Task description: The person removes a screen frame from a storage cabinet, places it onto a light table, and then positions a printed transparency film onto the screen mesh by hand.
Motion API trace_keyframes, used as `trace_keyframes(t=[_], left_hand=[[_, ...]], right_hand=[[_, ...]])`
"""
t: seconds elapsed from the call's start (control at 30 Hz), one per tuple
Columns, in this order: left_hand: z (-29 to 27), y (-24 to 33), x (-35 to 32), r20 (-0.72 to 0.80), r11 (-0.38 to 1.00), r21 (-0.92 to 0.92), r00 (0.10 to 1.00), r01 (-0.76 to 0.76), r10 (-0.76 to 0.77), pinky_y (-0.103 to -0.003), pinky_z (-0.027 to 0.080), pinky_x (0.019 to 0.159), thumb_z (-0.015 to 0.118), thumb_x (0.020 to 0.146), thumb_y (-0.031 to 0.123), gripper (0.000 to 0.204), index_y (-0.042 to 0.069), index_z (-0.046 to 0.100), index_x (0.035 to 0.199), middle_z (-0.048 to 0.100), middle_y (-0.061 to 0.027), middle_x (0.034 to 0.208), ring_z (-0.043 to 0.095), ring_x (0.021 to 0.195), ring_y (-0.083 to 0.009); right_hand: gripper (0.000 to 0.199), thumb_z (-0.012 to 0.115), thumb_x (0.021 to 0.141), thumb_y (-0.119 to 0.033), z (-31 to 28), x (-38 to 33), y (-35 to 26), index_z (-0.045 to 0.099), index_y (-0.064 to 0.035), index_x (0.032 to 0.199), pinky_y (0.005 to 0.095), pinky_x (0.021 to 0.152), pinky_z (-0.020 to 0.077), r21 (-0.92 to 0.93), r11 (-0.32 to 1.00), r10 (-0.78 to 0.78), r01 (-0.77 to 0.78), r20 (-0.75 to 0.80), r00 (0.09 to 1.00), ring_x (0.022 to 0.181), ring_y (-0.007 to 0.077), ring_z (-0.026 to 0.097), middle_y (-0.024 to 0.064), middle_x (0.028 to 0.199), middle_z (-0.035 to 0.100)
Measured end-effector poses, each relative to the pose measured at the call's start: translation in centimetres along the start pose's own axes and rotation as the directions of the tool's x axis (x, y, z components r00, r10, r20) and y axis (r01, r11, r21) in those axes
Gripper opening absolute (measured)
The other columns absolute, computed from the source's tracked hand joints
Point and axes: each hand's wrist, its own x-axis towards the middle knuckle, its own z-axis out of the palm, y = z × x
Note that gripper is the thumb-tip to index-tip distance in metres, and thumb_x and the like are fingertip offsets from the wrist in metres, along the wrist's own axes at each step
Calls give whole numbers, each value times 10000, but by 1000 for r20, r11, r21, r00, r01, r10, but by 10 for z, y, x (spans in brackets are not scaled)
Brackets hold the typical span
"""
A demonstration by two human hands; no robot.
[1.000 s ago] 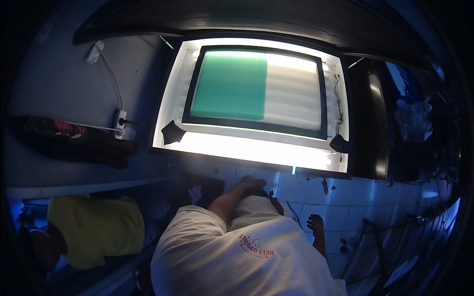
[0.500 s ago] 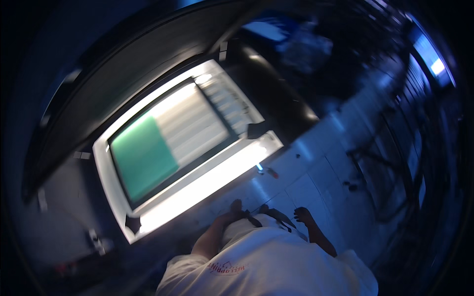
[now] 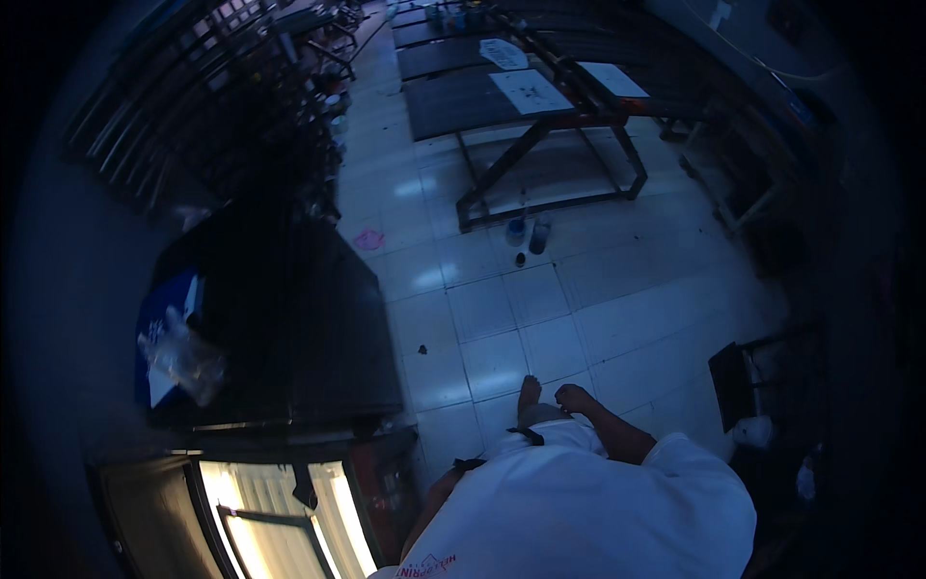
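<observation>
My right hand (image 3: 576,398) hangs in front of my right side, its fingers loosely bent and a little apart, with nothing seen in it. It touches nothing that I can make out. My left forearm (image 3: 429,510) shows low beside my white shirt (image 3: 579,502), next to the lit exposure table (image 3: 342,502); the left hand's fingers are dark and cannot be told apart. Below me a bare foot (image 3: 529,389) stands on the tiled floor (image 3: 482,318).
A black cabinet (image 3: 318,318) stands left, bearing a blue package (image 3: 169,318) and a clear plastic bag (image 3: 188,357). Ahead are long dark printing tables (image 3: 453,101) with white sheets (image 3: 531,90). Bottles (image 3: 540,232) stand beneath one table's end. A black seat (image 3: 730,386) is at right.
My view has turned right, away from the lit table, which is now at the lower left. The long tables and the floor have come into view ahead. Both arms remain low.
</observation>
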Motion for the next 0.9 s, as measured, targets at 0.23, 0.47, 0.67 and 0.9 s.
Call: trace_keyframes(t=[0.23, 0.47, 0.67, 0.9], left_hand=[[-63, 222, 84, -61, 970, 192, 985, -150, 164, -388, 429, 958, 451, 924, 438, 516, 46, 559, 1242, 590, -214, 1208, 540, 1150, -366], [-100, 384, 158, 7, 921, 268, 957, -282, 291, -370, 451, 920, 520, 916, 384, 434, 42, 609, 1169, 637, -192, 1124, 603, 1058, -312], [-107, 420, 246, -158, 976, 19, 963, -219, 219, -353, 481, 864, 518, 909, 368, 431, 12, 624, 1127, 660, -205, 1045, 636, 969, -299], [-107, 438, 233, -245, 919, -393, 959, 34, -140, -313, 510, 681, 522, 932, 311, 369, 1, 607, 1111, 661, -138, 1000, 642, 803, -198]], right_hand=[[313, 512, 897, -258, -185, 79, 30, 588, -16, 1080, 321, 609, 528, 607, 745, 391, -277, -61, 918, 734, 197, 624, 102, 929, 640], [299, 526, 907, -246, -467, 265, -13, 587, -4, 1072, 295, 566, 499, 477, 868, 178, 135, -555, 813, 736, 169, 626, 94, 892, 645], [352, 628, 794, -226, -634, 368, -52, 598, 18, 1046, 376, 769, 503, 100, 993, 42, 62, -796, 604, 874, 293, 647, 173, 923, 668], [492, 702, 774, -312, -736, 454, -82, 562, 23, 1106, 440, 882, 470, -17, 981, 100, -194, -812, 575, 1030, 372, 589, 227, 1087, 606]])
